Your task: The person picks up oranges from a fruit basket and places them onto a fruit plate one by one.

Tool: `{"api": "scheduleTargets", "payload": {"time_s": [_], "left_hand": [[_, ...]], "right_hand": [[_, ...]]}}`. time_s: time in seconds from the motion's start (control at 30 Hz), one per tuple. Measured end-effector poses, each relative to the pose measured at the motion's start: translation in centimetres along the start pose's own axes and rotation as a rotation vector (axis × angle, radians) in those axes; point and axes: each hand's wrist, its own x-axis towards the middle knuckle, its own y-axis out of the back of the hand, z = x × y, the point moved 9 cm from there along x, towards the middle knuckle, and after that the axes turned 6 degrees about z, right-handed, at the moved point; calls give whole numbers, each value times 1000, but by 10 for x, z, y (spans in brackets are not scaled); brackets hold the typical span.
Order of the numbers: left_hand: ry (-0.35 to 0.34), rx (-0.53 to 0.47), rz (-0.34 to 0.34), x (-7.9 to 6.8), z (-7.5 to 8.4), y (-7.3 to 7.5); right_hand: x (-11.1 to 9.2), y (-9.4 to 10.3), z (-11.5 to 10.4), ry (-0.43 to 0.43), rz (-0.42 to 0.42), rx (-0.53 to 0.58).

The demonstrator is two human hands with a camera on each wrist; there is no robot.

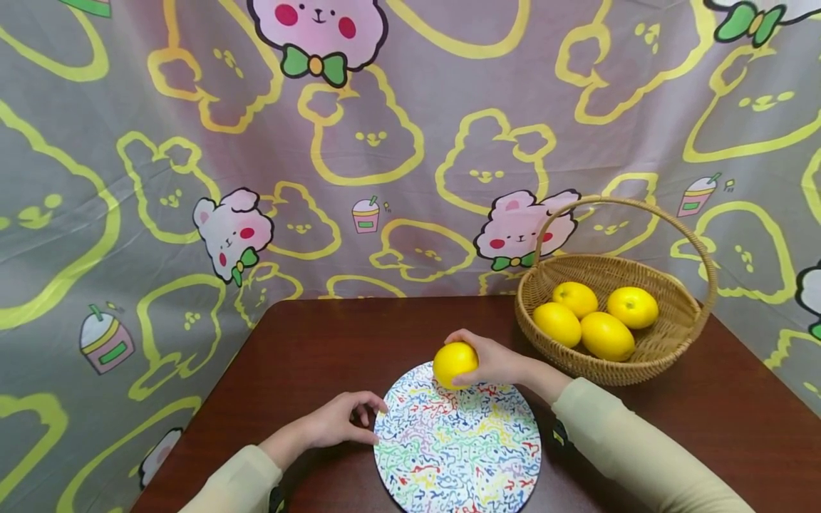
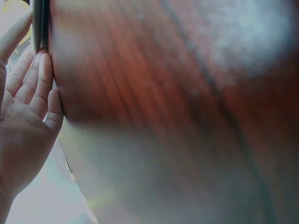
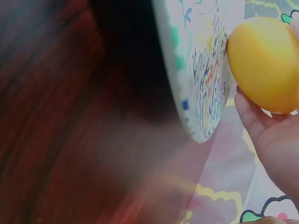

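Observation:
My right hand (image 1: pixel 492 360) grips a yellow lemon (image 1: pixel 455 365) at the far part of a round white disc (image 1: pixel 458 449) covered in coloured squiggles. In the right wrist view the lemon (image 3: pixel 264 65) sits right at the disc's patterned face, with fingers below it. At the disc's left edge is my left hand (image 1: pixel 336 420), thumb and fingers loosely bent and fingertips right at the rim. The left wrist view shows that hand (image 2: pixel 28 107) with its fingers extended beside the disc's edge, low over the table. Nothing shows in its palm.
A wicker basket (image 1: pixel 616 374) with a tall arched handle stands at the right on the dark brown table (image 1: pixel 321 342). Several lemons (image 1: pixel 607 336) lie inside it. My right forearm passes close in front of the basket. A cartoon-print cloth (image 1: pixel 410 192) hangs behind and left of the table.

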Motion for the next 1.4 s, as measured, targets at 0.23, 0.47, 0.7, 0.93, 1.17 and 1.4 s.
{"api": "scheduleTargets", "payload": {"time_s": [0.23,0.47,0.7,0.93,1.17,1.4], "left_hand": [[-2,-12,0,-1,0,-1],[-21,3,10,0,0,0],[-27,2,13,1,0,0],[-23,-22,10,0,1,0],[-29,-17,13,0,-1,-1],[-31,9,15,1,0,0]], "right_hand": [[-3,2,-1,11,-1,-18],[-8,8,1,-13,13,-60],[-13,13,3,-24,15,-53],[-11,11,8,-11,28,-19],[-7,6,12,-5,34,-19],[-6,4,12,-23,36,-21]]}}
